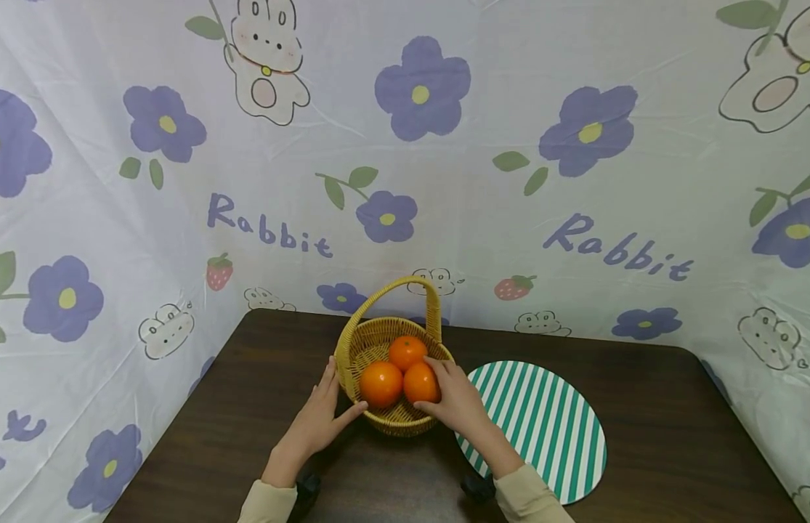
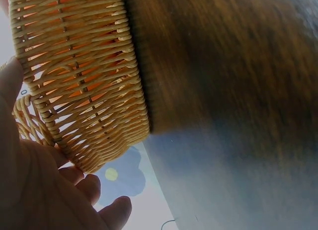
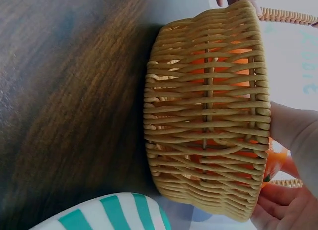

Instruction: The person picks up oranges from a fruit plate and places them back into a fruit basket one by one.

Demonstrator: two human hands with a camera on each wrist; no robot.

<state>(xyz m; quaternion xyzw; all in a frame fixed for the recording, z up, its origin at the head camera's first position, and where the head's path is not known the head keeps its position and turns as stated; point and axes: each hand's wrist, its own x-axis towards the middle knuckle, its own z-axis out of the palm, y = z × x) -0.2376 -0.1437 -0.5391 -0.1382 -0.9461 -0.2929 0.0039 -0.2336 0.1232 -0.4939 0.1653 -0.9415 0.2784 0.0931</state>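
Note:
A yellow wicker basket [image 1: 398,428] with a tall arched handle stands on the dark table and holds three oranges. At its left side rests my left hand [image 1: 315,419], fingers straight along the outside and thumb on the front rim. The left wrist view shows those fingers [image 2: 89,188] beside the weave, near the handle's base. My right hand [image 1: 458,402] reaches over the right rim and grips the right-hand orange [image 1: 420,383] between thumb and fingers. Another orange [image 1: 381,384] lies left of it, and a third orange [image 1: 407,351] sits behind.
Right of the basket lies a round placemat [image 1: 542,428] with green and white stripes, partly under my right forearm. The dark wooden table [image 1: 248,407] ends at the back against a white cloth [image 1: 457,218] printed with flowers and rabbits.

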